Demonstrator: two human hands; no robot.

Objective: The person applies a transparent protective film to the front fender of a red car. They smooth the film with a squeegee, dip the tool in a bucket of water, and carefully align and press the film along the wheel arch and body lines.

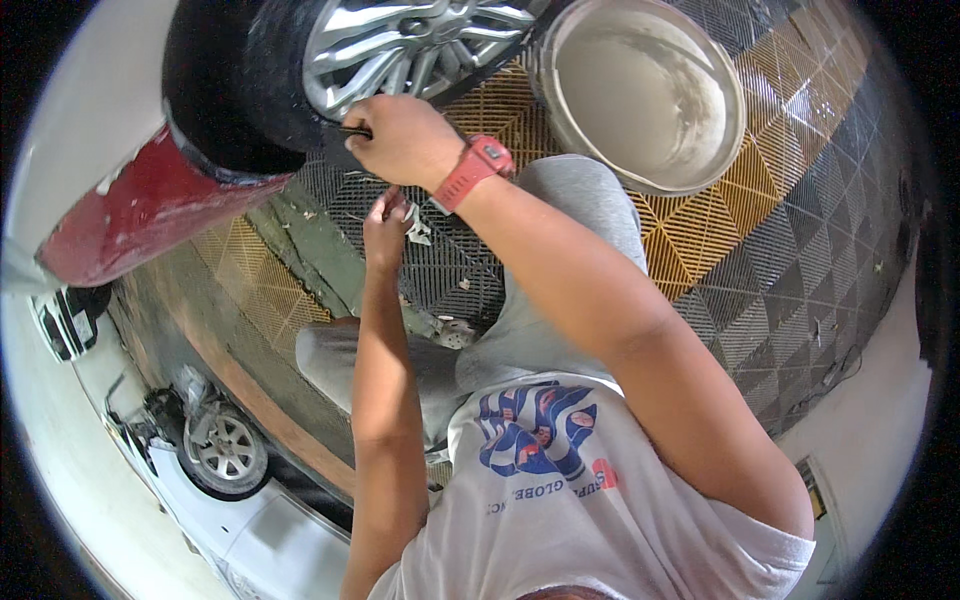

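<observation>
My right hand (405,138), with a red watch on its wrist, is closed at the lower edge of a black tyre (255,90). A thin black piece (357,131) sticks out between its thumb and fingers; its kind does not show. Above the hand is the silver alloy wheel rim (415,50). My left hand (387,218) is lower, apart from the tyre, with its fingers drawn together. What they hold, if anything, is too small to make out. A crumpled white scrap (418,230) shows beside it.
A large round bucket (738,130) with a dusty, pale inside stands right of the wheel. Red bodywork (165,215) with whitish patches borders the tyre. Yellow and dark grid tiles (690,240) cover the floor. A white car (260,530) with its front wheel exposed is at lower left.
</observation>
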